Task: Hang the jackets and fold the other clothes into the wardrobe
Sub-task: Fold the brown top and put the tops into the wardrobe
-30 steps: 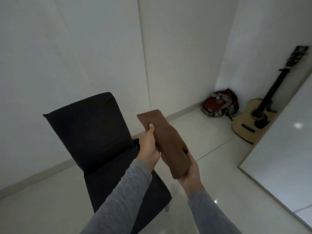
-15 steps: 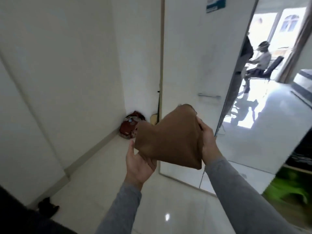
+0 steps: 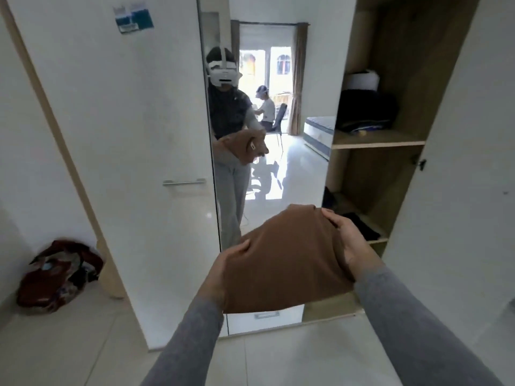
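Your left hand (image 3: 223, 271) and right hand (image 3: 348, 243) grip opposite sides of the folded brown cloth garment (image 3: 284, 263), so the fold cannot spill. Light-wood wardrobe shelves (image 3: 376, 142) wait just beyond your right hand.

A plain brown folded cloth (image 3: 287, 263) shows against grey sleeves (image 3: 189, 344), a white wardrobe door (image 3: 125, 135) bearing a blue-and-white sticker (image 3: 133, 19), pale wood shelves (image 3: 376, 142) holding black clothes (image 3: 365, 110), and a dark red backpack (image 3: 58, 274) on off-white floor tiles (image 3: 69, 344).
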Demonstrator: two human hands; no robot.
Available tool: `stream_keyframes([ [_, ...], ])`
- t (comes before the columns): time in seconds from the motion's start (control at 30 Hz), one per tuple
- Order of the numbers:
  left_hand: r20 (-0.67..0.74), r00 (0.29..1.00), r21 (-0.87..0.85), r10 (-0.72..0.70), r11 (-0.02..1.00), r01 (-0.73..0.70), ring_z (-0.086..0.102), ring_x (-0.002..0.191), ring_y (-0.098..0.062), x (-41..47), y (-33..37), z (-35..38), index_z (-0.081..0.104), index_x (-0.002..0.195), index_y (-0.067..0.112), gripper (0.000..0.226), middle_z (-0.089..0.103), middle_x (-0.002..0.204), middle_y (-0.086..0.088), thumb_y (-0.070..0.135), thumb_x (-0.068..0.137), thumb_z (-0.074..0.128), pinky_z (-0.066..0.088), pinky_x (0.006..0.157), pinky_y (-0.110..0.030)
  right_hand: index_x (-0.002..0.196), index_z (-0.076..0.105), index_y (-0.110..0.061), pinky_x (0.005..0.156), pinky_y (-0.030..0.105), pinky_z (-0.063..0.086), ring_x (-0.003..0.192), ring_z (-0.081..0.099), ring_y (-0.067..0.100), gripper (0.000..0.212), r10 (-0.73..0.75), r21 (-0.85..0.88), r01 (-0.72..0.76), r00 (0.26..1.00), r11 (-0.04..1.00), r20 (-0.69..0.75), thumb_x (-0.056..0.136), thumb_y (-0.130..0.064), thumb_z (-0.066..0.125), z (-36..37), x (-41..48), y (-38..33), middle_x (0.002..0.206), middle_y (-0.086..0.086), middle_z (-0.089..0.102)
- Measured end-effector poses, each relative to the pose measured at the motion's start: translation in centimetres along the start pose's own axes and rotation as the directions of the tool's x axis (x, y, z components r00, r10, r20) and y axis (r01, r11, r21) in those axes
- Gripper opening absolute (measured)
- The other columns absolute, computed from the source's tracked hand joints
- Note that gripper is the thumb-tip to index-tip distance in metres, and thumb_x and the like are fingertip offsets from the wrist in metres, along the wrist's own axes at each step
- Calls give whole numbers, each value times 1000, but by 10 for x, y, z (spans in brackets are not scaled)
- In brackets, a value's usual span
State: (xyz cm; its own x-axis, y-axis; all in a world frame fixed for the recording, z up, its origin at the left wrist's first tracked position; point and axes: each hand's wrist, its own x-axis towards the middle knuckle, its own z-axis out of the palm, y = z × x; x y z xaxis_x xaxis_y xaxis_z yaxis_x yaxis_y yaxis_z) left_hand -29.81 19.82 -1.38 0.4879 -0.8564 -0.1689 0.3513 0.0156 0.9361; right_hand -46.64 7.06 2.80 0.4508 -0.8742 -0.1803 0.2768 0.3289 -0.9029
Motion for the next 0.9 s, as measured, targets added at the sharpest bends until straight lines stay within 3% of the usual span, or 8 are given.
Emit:
stream_keyframes([
  [0.1, 206, 952, -104, -226, 962, 251, 69, 60, -20, 43, -2, 39, 73, 85, 0, 19, 71, 70, -10, 7, 89, 55, 56, 55, -24, 100, 66, -12, 67, 33, 48, 79, 62, 23, 19, -15, -27, 11, 990, 1000, -140, 94, -26, 54, -50, 30, -26, 86, 9, 68],
  [0.27, 290, 912, -119, -292, 934, 337, 65, 76, -27, 120, -30, 95, 66, 94, 1, 24, 68, 91, -15, 3, 74, 53, 53, 71, -35, 93, 68, -7, 71, 34, 50, 78, 66, 22, 16, -14, 39, 23, 974, 999, -224, 87, -20, 59, -112, 77, -40, 87, 11, 70],
  [0.37, 332, 906, -305, -262, 879, 366, 63, 96, -30, 182, -37, 128, 64, 105, 6, 33, 66, 108, -13, 30, 85, 54, 49, 84, -41, 83, 70, -4, 70, 32, 53, 74, 69, 24, 20, -71, 152, 114, 962, 982, -265, 87, -11, 51, -137, 114, -52, 82, 12, 71],
  [0.5, 546, 698, -150, -463, 766, 625, 56, 118, -33, 276, -43, 173, 62, 122, 15, 76, 62, 126, -11, 75, 79, 44, 36, 106, -50, 94, 70, -4, 73, 37, 53, 84, 68, 31, 27, -24, 311, 154, 923, 938, -384, 82, -20, 53, -172, 168, -48, 98, 16, 71],
  [0.6, 419, 754, 79, -506, 847, 526, 62, 109, -28, 316, -61, 201, 64, 118, 13, 46, 67, 117, -11, 47, 89, 57, 44, 101, -43, 103, 71, -9, 83, 39, 51, 95, 68, 30, 40, 11, 359, 157, 905, 920, -425, 87, -41, 56, -200, 196, -41, 108, 13, 70],
  [0.7, 358, 790, 110, -498, 862, 494, 65, 95, -27, 342, -82, 228, 66, 107, 4, 23, 73, 98, -11, 10, 86, 63, 52, 84, -37, 100, 75, -11, 83, 39, 53, 94, 70, 26, 54, 120, 416, 47, 924, 908, -364, 91, -55, 46, -225, 218, -34, 108, 13, 71],
  [0.8, 431, 738, 80, -519, 837, 542, 65, 93, -28, 367, -99, 255, 65, 106, 0, 26, 70, 103, -14, -1, 81, 57, 51, 81, -35, 115, 68, -11, 82, 35, 55, 104, 67, 23, 35, 130, 349, 2, 926, 937, -355, 93, -33, 52, -254, 240, -30, 116, 12, 68],
  [0.9, 436, 691, 107, -576, 796, 596, 64, 103, -30, 393, -120, 289, 66, 112, 0, 38, 68, 111, -16, 11, 77, 72, 50, 90, -38, 117, 62, -9, 83, 35, 51, 101, 67, 23, 38, 108, 312, 34, 897, 950, -429, 81, -20, 65, -290, 265, -43, 112, 13, 69],
])
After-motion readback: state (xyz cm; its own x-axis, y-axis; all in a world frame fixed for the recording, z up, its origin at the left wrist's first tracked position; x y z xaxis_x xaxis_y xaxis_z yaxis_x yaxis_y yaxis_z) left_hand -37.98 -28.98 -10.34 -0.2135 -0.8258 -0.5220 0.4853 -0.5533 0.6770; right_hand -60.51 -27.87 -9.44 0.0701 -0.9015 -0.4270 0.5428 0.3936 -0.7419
